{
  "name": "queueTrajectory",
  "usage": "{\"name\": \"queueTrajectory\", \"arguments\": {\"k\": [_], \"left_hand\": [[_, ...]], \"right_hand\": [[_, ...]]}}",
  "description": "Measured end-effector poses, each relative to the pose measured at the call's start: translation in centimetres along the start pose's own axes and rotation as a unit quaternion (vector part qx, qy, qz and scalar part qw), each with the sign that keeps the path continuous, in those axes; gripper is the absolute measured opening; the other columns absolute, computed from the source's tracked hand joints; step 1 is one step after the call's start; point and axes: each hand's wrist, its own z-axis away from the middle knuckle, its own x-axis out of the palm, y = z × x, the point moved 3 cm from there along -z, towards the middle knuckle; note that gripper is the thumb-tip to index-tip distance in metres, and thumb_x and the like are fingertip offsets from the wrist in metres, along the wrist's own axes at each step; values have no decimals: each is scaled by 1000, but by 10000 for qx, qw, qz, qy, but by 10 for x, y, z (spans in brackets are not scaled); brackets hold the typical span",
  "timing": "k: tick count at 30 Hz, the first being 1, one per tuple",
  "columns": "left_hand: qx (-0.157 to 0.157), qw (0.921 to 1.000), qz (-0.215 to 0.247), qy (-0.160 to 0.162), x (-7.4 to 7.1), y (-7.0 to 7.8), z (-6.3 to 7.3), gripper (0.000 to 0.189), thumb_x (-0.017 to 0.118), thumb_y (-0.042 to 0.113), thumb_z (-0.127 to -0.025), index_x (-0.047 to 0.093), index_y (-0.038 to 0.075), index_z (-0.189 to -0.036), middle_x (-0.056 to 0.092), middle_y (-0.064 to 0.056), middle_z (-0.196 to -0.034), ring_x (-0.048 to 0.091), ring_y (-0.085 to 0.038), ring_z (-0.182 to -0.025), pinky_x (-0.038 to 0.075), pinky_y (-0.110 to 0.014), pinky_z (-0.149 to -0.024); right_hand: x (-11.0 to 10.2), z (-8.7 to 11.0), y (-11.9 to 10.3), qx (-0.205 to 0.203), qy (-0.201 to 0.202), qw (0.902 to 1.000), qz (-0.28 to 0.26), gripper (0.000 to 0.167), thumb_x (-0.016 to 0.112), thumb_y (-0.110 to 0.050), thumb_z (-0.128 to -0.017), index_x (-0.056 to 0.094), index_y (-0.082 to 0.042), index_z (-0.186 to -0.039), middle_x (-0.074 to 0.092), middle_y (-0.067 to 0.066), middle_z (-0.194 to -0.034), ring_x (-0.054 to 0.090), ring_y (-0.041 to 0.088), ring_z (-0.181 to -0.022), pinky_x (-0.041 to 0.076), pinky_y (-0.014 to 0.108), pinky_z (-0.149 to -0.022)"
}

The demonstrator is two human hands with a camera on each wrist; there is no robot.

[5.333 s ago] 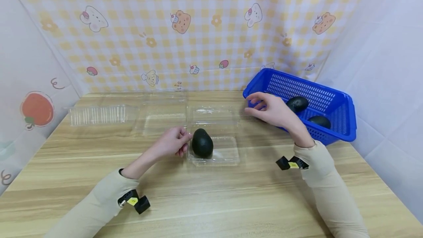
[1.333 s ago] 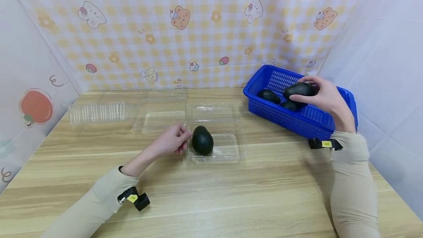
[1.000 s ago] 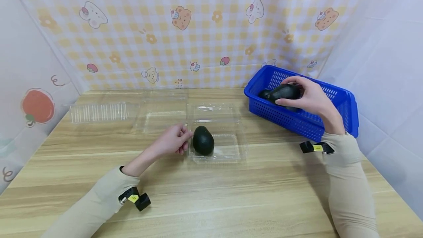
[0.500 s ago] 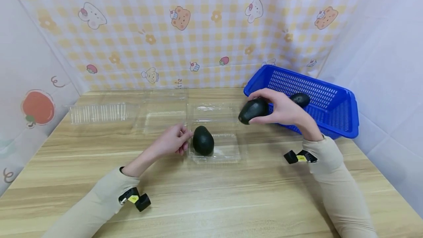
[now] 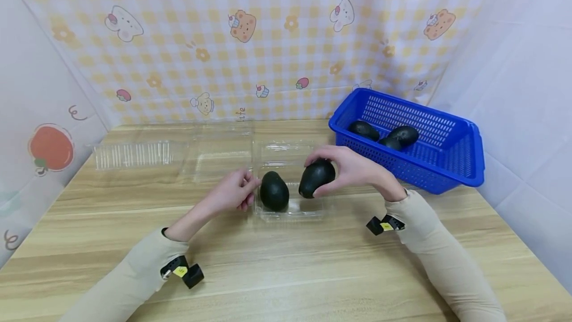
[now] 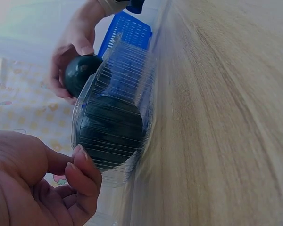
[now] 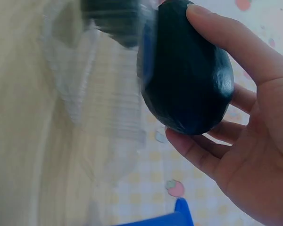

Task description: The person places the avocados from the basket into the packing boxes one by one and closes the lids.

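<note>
An avocado (image 5: 274,192), dark green and smooth, sits in the left part of an opened clear plastic clamshell box (image 5: 308,214). My left hand (image 5: 234,190) pinches that box's left rim between thumb and finger, plain in the left wrist view. With fingers and thumb round it, my right hand (image 5: 355,168) holds a second avocado (image 5: 317,178) over the box's right part. The right wrist view shows this avocado (image 7: 188,75) beside the clear wall; whether it touches the box floor, I cannot tell.
At the back right stands a blue perforated basket (image 5: 474,163) with three avocados visible, one of them (image 5: 404,135) in its middle. Two more clear boxes lie left of the working one: a middle box (image 5: 223,160) and a ribbed far-left box (image 5: 134,155). A checked curtain (image 5: 286,58) hangs behind.
My right hand picked an avocado from the basket, shifted it about there, then carried it left and toward me, over the box. My left hand has stayed at the box's rim.
</note>
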Motion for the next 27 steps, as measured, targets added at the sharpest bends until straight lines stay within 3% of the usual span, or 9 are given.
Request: {"name": "queueTrajectory", "arguments": {"k": [7, 14, 27], "left_hand": [[26, 9999, -118, 36, 0, 0, 0, 23, 53, 16, -107, 51, 1, -90, 56, -3, -60, 50, -13, -46, 41, -24, -45], [4, 9999, -158, 39, 0, -1, -1, 22, 53, 15, -106, 51, 1, -89, 55, -3, -59, 50, -13, -46, 41, -23, -45], [5, 9999, -135, 6, 0, -1, -1, 20, 54, 14, -106, 51, 1, -92, 55, -3, -59, 50, -13, -46, 41, -23, -46]], "right_hand": [[19, -7, 1, -157, -211, 9994, 213, 59, 93, -37, -72, 68, -12, -120, 67, -8, -114, 57, 13, -106, 49, 34, -92], [33, -10, 4, -156, -726, 9964, 412, 59, 90, -39, -75, 69, -12, -123, 68, -2, -120, 59, 17, -113, 48, 37, -97], [34, -8, 3, -98, -1162, 9924, 384, 64, 88, -36, -78, 65, -13, -133, 64, 3, -129, 55, 23, -122, 45, 42, -104]]}}
